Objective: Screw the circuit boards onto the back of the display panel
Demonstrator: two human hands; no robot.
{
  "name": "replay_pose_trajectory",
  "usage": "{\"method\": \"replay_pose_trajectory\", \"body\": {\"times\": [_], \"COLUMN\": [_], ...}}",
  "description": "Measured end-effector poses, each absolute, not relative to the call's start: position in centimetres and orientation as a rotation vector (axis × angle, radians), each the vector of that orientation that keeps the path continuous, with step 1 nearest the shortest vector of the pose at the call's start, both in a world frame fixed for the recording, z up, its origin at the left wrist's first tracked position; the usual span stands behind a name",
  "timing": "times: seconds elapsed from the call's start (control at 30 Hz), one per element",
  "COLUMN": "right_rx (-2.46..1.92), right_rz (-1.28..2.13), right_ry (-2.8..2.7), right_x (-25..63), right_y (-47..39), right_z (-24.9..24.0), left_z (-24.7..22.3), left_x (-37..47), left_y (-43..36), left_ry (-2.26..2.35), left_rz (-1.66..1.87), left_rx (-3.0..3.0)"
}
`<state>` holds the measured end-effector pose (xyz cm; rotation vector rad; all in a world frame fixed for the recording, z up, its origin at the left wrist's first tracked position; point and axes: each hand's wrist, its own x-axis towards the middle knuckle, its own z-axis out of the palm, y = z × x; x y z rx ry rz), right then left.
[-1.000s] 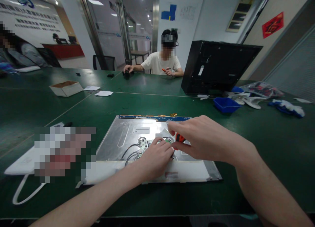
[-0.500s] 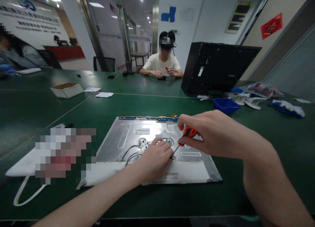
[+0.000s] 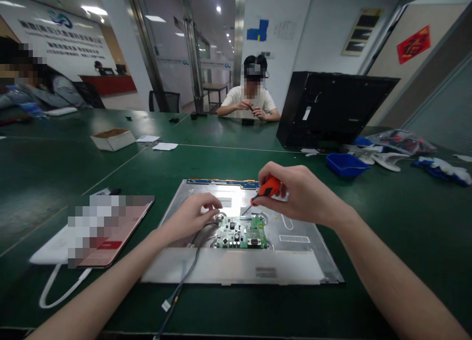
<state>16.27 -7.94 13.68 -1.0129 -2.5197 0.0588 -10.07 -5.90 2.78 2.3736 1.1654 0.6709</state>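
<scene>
My right hand [image 3: 295,190] is closed around the orange-and-black handle of a screwdriver [image 3: 268,187]. Its thin shaft slants down left, the tip at the upper edge of a green circuit board [image 3: 241,234]. That board lies on the metal back of a flat display panel [image 3: 302,256]. My left hand [image 3: 193,214] rests over the panel's left part, fingers loosely bent and apart at the board's upper left corner; whether they touch it I cannot tell. Dark cables [image 3: 191,268] run from beneath this hand over the panel's front edge, with a white plug [image 3: 166,305] near the end.
Left of the panel lie a pink-backed phone [image 3: 129,222] and a white device with a cable [image 3: 47,246]. Beyond are an open white box [image 3: 114,140], a black monitor [image 3: 332,113], a blue tray [image 3: 346,165] and gloves [image 3: 442,170]. A person [image 3: 250,96] sits opposite.
My left hand has shifted from the board's front right to its upper left, uncovering the board. The screwdriver tip has moved to the board's upper edge. The cables now trail over the panel's front edge.
</scene>
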Motion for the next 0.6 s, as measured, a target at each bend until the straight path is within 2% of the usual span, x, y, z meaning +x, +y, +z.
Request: {"method": "replay_pose_trajectory", "body": {"times": [0.13,0.33,0.6], "right_rx": [-0.958,-1.011,-1.045], "right_rz": [0.167,0.037,0.055], "right_ry": [-2.444,-2.342,-2.331], "right_x": [14.1,10.6,9.1], "right_y": [-6.6,-5.4,-4.8], "right_z": [13.2,12.5,11.0], "left_z": [1.6,-0.2,-1.0], "left_x": [-10.0,-9.8,-10.4], "left_y": [-6.1,-5.6,-5.1], "left_ry": [1.155,1.146,1.100], "left_rz": [0.635,0.685,0.784], "left_rx": [2.288,2.299,2.224]}}
